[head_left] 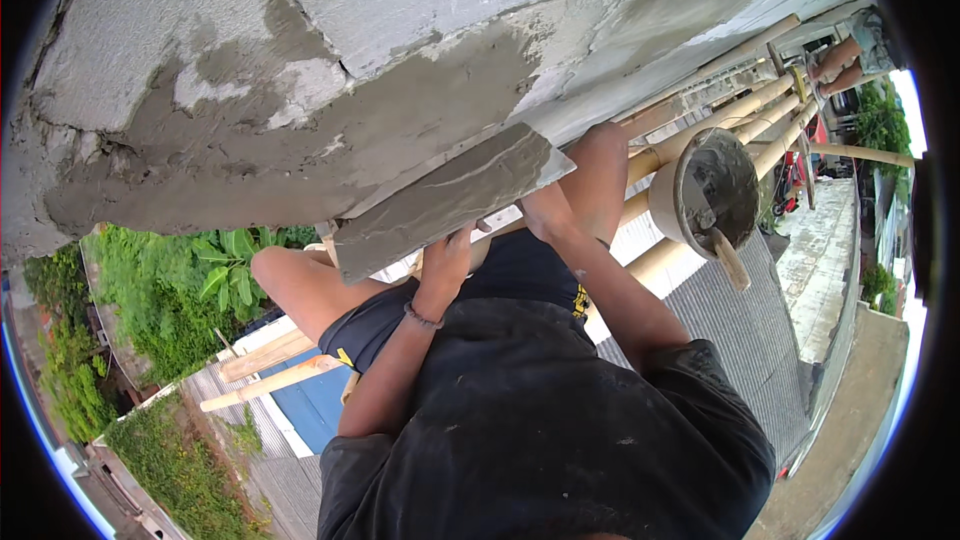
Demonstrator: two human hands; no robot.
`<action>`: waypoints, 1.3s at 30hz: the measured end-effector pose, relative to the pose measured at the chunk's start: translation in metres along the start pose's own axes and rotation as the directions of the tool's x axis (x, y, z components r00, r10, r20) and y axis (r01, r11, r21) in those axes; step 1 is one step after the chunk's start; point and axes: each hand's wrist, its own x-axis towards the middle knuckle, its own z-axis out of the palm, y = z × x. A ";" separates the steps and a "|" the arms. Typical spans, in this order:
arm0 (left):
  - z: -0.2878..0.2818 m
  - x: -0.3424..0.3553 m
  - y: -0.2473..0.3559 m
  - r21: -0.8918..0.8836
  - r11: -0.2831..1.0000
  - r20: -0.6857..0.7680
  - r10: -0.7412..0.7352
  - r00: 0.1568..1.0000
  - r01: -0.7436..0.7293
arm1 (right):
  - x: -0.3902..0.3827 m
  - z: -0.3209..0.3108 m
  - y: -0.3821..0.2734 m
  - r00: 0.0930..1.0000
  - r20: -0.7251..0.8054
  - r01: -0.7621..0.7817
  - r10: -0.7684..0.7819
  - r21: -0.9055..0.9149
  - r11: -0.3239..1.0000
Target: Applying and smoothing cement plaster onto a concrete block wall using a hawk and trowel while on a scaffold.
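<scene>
A person in a dark shirt sits on bamboo scaffolding under a rough concrete surface smeared with wet grey mortar. The left hand, near the frame's centre, reaches up under a flat rectangular board loaded with grey mortar; its grip is closed on something beneath the board (probably a handle, though the board hides it). The board's long axis runs from lower left to upper right, tilted, its upper edge close against the concrete. The right hand lies just right of the board's upper end, pressed toward the surface; whether its grip holds a tool cannot be told. Further right, on the poles, a round bucket of mortar sits with a wooden handle poking out. Green foliage fills the lower left.
</scene>
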 end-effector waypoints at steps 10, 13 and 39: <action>0.015 0.082 -0.181 0.426 0.905 0.039 -0.022 0.999 0.003 | 0.120 -0.055 0.219 0.897 -0.232 -0.352 0.376 0.138 0.926; 0.019 0.095 -0.203 -0.298 0.944 -0.038 -0.160 0.986 0.141 | 0.127 -0.053 0.216 0.922 -0.239 -0.272 0.306 0.164 0.948; 0.029 0.117 -0.137 -0.605 0.766 -0.165 -0.386 0.908 0.215 | 0.118 -0.031 0.122 0.900 -0.378 -0.199 0.217 0.088 0.976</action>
